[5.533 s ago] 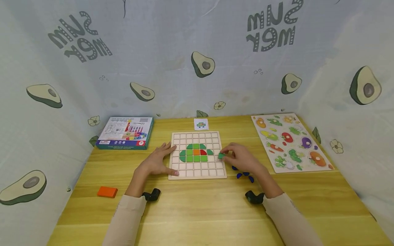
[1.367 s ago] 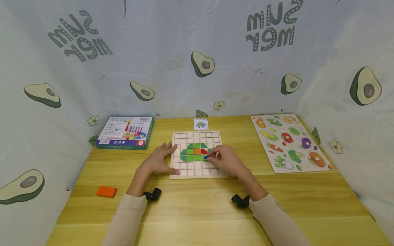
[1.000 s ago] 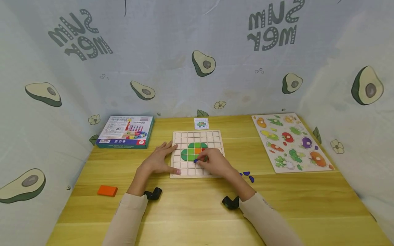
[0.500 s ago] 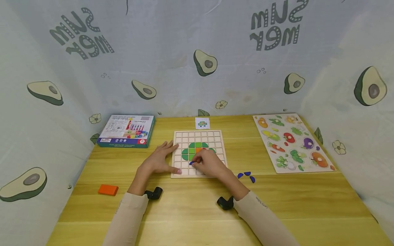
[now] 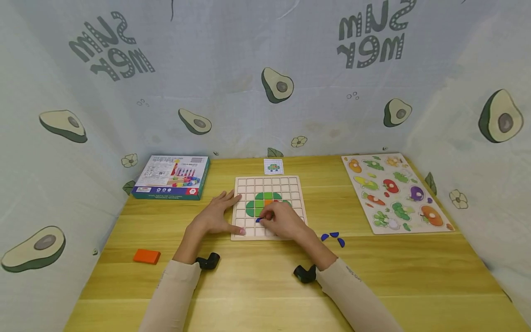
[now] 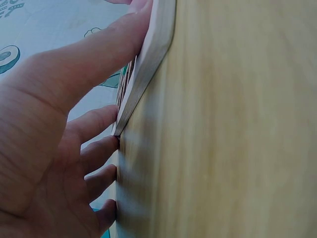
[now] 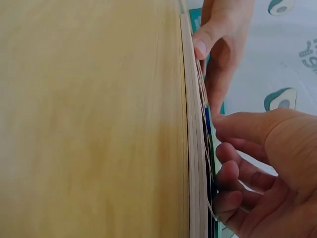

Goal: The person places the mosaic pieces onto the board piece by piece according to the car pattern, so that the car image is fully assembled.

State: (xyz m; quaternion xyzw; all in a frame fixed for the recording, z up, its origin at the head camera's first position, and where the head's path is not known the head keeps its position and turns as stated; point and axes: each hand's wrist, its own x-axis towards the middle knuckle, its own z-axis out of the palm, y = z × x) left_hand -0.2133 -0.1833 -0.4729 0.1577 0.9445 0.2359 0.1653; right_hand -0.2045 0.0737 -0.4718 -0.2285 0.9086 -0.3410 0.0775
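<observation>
A pale wooden grid board [image 5: 269,186] lies flat on the table. Green pieces [image 5: 250,210] and an orange square [image 5: 268,202] fill cells in its middle. My left hand [image 5: 213,216] rests at the board's left side with fingers spread, its thumb over the lower left corner. Over the board, just below the green pieces, my right hand [image 5: 284,220] pinches a small blue half-round piece [image 5: 259,220] between thumb and fingertips. That hand hides part of the pattern. The left wrist view shows the left thumb [image 6: 99,54] lying along the board's edge.
Three blue half-round pieces [image 5: 333,234] lie right of the board. Behind it is a small picture card [image 5: 274,166]. A boxed toy set [image 5: 172,177] stands back left, a vegetable puzzle board [image 5: 398,193] back right, and an orange block [image 5: 146,256] front left.
My right hand held a green piece beside the board earlier. It now holds a blue half-round piece and has moved left across the board. My left hand has stayed at the board's edge.
</observation>
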